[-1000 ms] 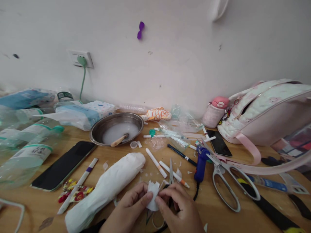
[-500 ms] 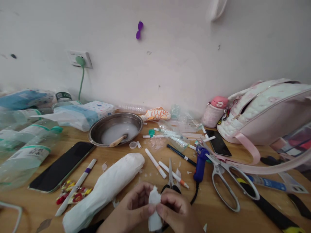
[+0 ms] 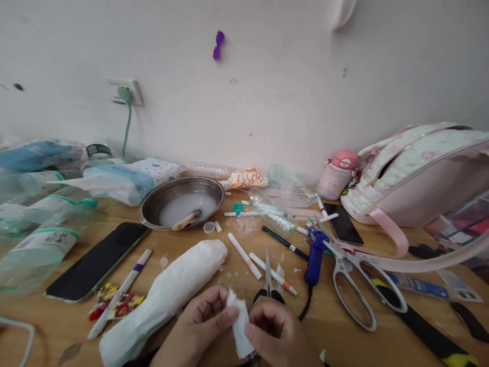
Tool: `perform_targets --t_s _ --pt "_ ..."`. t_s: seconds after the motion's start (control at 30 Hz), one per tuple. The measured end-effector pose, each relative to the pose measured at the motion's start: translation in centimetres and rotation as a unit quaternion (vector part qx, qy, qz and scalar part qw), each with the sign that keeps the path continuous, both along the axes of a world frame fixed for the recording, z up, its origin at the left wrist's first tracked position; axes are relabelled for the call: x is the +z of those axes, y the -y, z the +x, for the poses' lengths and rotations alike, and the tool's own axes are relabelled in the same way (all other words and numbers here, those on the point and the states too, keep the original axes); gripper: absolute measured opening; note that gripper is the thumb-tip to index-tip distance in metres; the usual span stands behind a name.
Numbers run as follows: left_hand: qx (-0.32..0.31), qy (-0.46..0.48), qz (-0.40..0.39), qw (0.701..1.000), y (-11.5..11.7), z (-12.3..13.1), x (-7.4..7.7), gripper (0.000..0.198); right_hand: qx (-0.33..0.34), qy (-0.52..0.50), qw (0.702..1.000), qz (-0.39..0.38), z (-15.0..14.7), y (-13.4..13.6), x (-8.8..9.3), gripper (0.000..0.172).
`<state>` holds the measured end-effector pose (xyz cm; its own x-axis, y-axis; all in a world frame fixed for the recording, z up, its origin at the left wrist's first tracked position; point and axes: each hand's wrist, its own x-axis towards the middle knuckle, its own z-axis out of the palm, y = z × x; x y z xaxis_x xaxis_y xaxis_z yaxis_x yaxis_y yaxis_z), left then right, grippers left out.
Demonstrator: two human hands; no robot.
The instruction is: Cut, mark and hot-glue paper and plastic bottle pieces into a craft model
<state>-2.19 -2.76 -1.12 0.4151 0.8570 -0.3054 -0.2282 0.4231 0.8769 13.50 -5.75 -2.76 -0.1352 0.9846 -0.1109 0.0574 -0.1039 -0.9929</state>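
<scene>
L hand [image 3: 198, 326] & R hand [image 3: 278, 334] both pinch white paper scrap [image 3: 240, 329] at its edges, held clear of counter [image 3: 171, 242]; small scissors [image 3: 269, 285] just behind.

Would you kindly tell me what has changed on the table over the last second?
The left hand and right hand drew slightly back, still pinching the white paper scrap, now folded narrower. The handles of the small scissors are uncovered. Wrapped bottle, glue gun and large scissors stayed put.
</scene>
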Motion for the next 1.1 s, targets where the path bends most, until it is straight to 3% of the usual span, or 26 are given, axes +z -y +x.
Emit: perform_targets --t_s 0.17,0.3,0.47,0.73,0.9,1.1 --pt "-0.015 0.012 0.015 1.000 0.3 0.2 -0.1 0.025 -0.002 0.021 1.000 0.011 -0.1 0.0 0.7 0.016" --pt "0.010 0.029 0.025 0.999 0.4 0.3 0.0 0.026 -0.003 0.024 0.999 0.038 -0.2 0.0 1.4 0.016" --pt "-0.030 -0.025 0.018 0.999 0.2 0.3 0.7 0.022 -0.010 0.077 0.995 0.068 -0.5 0.1 2.2 0.015" --pt "-0.054 0.002 -0.012 0.998 0.2 0.4 0.8 0.023 -0.018 0.140 0.982 0.126 -0.5 0.2 1.8 0.015" --pt "-0.002 0.043 -0.078 0.996 0.6 0.6 0.9 0.024 -0.026 0.149 0.977 0.150 -0.6 0.3 1.9 0.013" --pt "-0.002 0.073 -0.048 0.996 0.3 0.5 -0.1 0.022 -0.029 0.112 0.983 0.144 -0.8 0.4 1.5 0.012"
